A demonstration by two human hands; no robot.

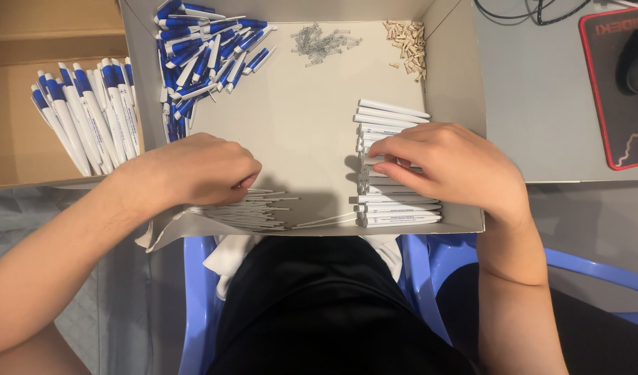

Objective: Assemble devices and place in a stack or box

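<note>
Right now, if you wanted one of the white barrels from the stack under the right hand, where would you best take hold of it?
Probably the top white barrel at its free right end, pinched across its width from above. The barrels lie flat and packed side by side, and the right hand covers the stack's middle.

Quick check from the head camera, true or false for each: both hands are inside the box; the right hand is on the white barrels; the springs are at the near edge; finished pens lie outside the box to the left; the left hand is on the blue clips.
1. Both hands are inside the box. True.
2. The right hand is on the white barrels. True.
3. The springs are at the near edge. False: they lie at the far end, beside the small tan pieces.
4. Finished pens lie outside the box, to the left. True.
5. The left hand is on the blue clips. False: it is on the thin refills.
</note>
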